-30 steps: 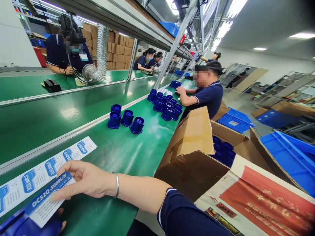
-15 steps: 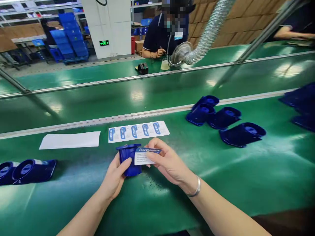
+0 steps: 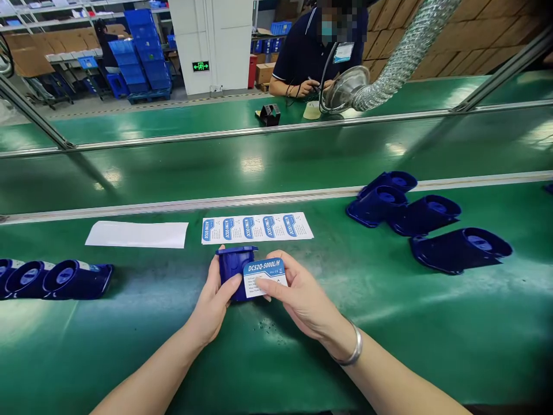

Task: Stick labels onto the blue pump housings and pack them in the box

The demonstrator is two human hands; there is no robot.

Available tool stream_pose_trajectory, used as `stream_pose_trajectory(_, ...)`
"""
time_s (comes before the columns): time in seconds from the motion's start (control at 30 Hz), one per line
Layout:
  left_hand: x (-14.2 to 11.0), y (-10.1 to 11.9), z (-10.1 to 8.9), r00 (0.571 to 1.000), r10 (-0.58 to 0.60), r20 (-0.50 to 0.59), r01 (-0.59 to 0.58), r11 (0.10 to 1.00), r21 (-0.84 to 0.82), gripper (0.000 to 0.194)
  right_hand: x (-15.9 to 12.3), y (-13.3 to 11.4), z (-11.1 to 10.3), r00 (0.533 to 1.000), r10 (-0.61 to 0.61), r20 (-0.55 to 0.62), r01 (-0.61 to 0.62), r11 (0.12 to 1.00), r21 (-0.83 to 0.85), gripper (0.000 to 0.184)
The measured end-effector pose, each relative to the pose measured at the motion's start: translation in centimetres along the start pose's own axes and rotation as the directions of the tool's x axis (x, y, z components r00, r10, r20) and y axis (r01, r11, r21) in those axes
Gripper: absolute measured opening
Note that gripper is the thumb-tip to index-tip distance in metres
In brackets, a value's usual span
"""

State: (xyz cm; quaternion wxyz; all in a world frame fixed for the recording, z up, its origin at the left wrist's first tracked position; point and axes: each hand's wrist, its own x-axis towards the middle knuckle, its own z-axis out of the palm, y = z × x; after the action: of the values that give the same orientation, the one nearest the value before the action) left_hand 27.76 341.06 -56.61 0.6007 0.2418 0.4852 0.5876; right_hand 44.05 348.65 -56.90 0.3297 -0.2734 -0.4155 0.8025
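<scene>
My left hand (image 3: 212, 304) is closed around a dark blue plastic housing (image 3: 235, 264), held above the green work surface. Between the thumb and fingers of my right hand (image 3: 298, 294) is a blue and white label (image 3: 264, 271) printed "DC52Q-5000L/H". The label's left edge overlaps the front of the housing; whether it is stuck there I cannot tell. Just beyond my hands lies a sheet of similar labels (image 3: 258, 228). To its left rests a blank white sheet (image 3: 137, 234).
Several blue housings (image 3: 462, 249) stand at the right, and more labelled housings (image 3: 78, 279) sit in a row at the left. Across the metal rail (image 3: 207, 132), a co-worker (image 3: 319, 57) works beside a silver exhaust hose (image 3: 401, 57).
The label has turned to face me more squarely, its print now readable. Both hands still hold the same things. The whole view has shifted and levelled slightly.
</scene>
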Motion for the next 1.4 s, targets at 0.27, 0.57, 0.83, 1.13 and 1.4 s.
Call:
stream_pose_trajectory(0.27,-0.36,0.35,0.55,0.998,-0.045,-0.045,0.043,0.998,-0.050,0.086,-0.12,0.14,0.16,0.998,0.020,-0.057,-0.021,1.000,-0.021,0.037)
stream_pose_trajectory(0.57,-0.55,0.08,0.33,0.995,-0.082,-0.049,0.080,0.996,-0.040,0.084,-0.21,0.11,0.28,0.998,0.039,-0.044,-0.040,0.999,-0.023,0.038)
stream_pose_trajectory(0.83,-0.43,0.00,0.28,0.997,-0.068,-0.036,0.067,0.997,-0.039,0.081,-0.16,0.13,0.36,0.998,0.036,-0.055,-0.038,0.999,-0.028,0.039)
stream_pose_trajectory(1.13,-0.48,-0.02,0.31,0.998,-0.057,-0.038,0.055,0.997,-0.049,0.084,-0.10,0.27,0.29,0.997,0.040,-0.058,-0.042,0.999,-0.033,0.039)
stream_pose_trajectory(1.4,-0.52,0.01,0.27,0.997,-0.065,-0.044,0.064,0.998,-0.029,0.086,-0.07,0.17,0.25,0.997,0.050,-0.060,-0.052,0.998,-0.034,0.040)
